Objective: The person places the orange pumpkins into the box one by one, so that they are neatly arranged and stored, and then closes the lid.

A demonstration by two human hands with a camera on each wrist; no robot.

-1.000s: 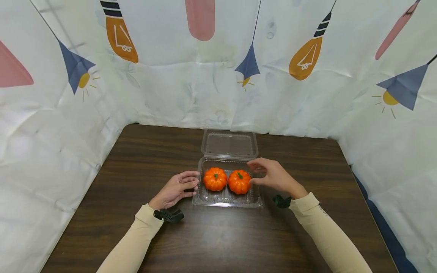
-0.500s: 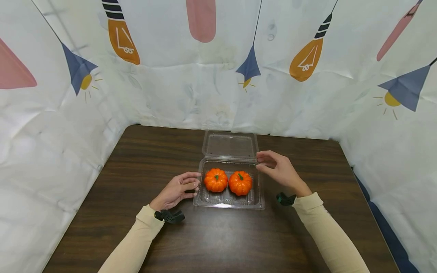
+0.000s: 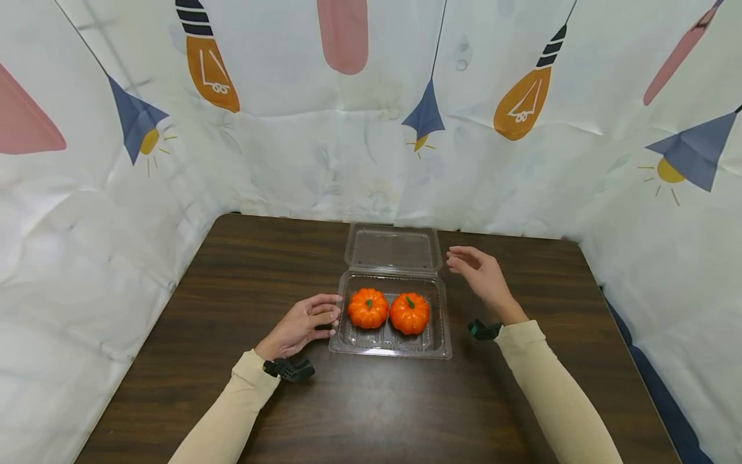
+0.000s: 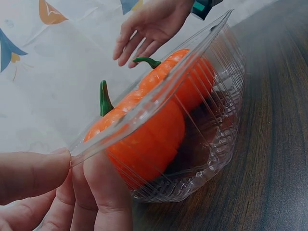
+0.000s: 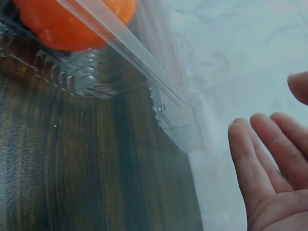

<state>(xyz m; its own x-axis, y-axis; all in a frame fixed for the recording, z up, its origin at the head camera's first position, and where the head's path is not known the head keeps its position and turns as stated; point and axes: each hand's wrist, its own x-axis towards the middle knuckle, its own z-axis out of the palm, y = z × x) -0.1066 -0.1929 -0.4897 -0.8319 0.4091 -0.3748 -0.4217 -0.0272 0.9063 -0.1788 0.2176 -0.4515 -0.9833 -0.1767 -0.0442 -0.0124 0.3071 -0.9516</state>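
A clear plastic clamshell container (image 3: 390,352) sits on the table with its lid (image 3: 394,248) folded back, away from the person. Two small orange pumpkins with green stems lie side by side in its base, a left pumpkin (image 3: 368,309) and a right pumpkin (image 3: 409,314). My left hand (image 3: 303,325) pinches the base's left rim, thumb above and fingers below, as the left wrist view shows. To the right of the lid hovers my right hand (image 3: 484,277), its fingers relaxed and holding nothing; in the right wrist view its fingers (image 5: 279,159) are apart from the plastic.
The dark wood-grain table (image 3: 371,412) reaches back to a white curtain (image 3: 313,161) printed with lamps and bulbs, which hangs behind it and along both sides. Each wrist wears a black strap device, one on the left (image 3: 288,370) and one on the right (image 3: 484,330).
My right hand has moved from beside the right pumpkin, away from the person and to the right, up beside the lid. The left hand stays at the container's left rim.
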